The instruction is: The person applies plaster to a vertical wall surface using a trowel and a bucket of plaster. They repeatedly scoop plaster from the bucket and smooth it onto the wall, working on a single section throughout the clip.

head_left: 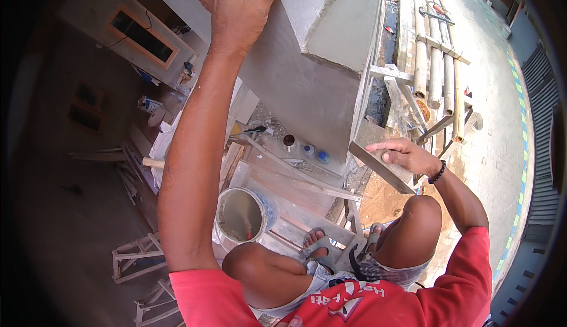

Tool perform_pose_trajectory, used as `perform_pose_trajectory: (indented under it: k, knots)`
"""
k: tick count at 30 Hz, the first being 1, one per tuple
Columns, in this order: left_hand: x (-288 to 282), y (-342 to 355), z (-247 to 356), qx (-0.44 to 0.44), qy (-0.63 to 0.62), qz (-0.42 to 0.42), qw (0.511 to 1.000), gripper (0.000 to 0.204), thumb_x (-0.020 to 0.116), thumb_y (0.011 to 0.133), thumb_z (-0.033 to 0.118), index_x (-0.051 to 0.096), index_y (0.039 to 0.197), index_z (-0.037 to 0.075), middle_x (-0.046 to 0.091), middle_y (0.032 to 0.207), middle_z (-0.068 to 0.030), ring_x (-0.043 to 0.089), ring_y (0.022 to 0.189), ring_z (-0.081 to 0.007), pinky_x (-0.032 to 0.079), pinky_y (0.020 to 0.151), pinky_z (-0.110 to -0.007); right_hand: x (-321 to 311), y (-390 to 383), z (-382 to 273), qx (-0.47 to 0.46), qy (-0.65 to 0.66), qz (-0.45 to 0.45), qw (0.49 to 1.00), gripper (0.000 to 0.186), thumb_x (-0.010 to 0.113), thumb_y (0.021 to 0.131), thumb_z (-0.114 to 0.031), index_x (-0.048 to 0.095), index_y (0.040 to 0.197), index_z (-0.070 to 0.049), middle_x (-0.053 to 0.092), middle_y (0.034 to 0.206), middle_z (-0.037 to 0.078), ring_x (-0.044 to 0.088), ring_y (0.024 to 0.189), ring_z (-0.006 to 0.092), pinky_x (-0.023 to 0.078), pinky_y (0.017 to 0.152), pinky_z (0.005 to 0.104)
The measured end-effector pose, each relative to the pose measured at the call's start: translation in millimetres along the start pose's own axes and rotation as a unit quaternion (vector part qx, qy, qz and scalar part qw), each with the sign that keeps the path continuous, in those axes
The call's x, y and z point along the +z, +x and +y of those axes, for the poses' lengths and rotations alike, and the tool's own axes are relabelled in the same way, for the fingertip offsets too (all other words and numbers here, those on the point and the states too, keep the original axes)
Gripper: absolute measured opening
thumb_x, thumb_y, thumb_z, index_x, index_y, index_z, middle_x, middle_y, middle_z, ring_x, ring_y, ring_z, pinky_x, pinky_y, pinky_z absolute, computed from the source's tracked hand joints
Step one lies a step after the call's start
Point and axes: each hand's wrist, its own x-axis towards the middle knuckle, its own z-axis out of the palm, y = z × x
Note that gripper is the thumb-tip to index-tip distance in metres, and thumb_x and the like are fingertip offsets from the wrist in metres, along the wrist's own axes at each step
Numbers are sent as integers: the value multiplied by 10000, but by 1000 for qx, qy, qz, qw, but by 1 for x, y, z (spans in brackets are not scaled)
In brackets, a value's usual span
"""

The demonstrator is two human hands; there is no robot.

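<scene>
The two hands are well apart. The left hand (235,17) is raised with thumb and fingers spread, holding nothing that shows, in front of the grey rendered wall (295,91); whether its palm presses on the surface I cannot tell. The right hand (407,157) is closed on a plastering float (378,166), which sits at the right, just off the wall's lower corner and above the right knee (422,212), its long edge slanting down to the right.

The float looks stiff and fairly light, easy to tilt one-handed; the best hold seems to be the grip behind its face, where the fingers already are, as the edges may be slick with mortar. The thicker plaster patch (348,29) higher on the wall looks soft enough to mark if touched.

A bucket (267,206) of grey mix stands on the plank platform (289,179) beside the left knee (248,262).
</scene>
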Motion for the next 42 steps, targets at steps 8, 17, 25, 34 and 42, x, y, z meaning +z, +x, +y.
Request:
perform_pose_trajectory:
  k: [8, 17, 25, 34, 42]
  knots:
    - [-137, -150, -48, -148, 3, -68, 987, 1067, 675, 843, 530, 53, 1543, 19, 95, 1587, -255, 127, 1471, -380, 131, 1186, -455, 50, 48, 64, 267, 327, -97, 901, 154, 598, 970, -151, 616, 1083, -48, 665, 938, -17, 627, 817, 65, 515, 724, 231]
    - [-275, -424, -104, -642, 36, 153, 750, 776, 645, 927, 266, 200, 1539, 92, 319, 1513, -221, 332, 1394, -303, 270, 1141, -417, 165, 170, -37, 120, 89, -277, 949, 388, 641, 837, -53, 555, 1206, 29, 670, 1025, 159, 651, 967, 243, 497, 879, 370]
    - [-263, -436, -140, -656, -36, 207, 725, 854, 661, 913, 354, 154, 1543, 76, 305, 1511, -241, 362, 1369, -310, 287, 1127, -435, 343, 260, -41, -228, -357, -232, 876, 199, 545, 832, -144, 704, 767, -46, 694, 816, 189, 689, 829, 333, 540, 736, 428]
    - [-268, -338, -270, -707, -301, 277, 576, 964, 726, 844, 414, 124, 1493, 31, 299, 1455, -307, 483, 1214, -481, 503, 927, -574, 363, 268, -28, -158, -368, -236, 885, 195, 549, 820, -141, 705, 763, -41, 694, 820, 191, 693, 802, 358, 552, 731, 452]
    - [-241, -362, -328, -703, -378, 347, 493, 466, 518, 814, -17, 309, 1223, -92, 443, 1266, -272, 569, 1098, -491, 590, 820, -609, 307, 255, -60, -61, -253, -235, 937, 196, 564, 853, -149, 688, 915, -10, 695, 885, 210, 672, 866, 380, 529, 801, 439]
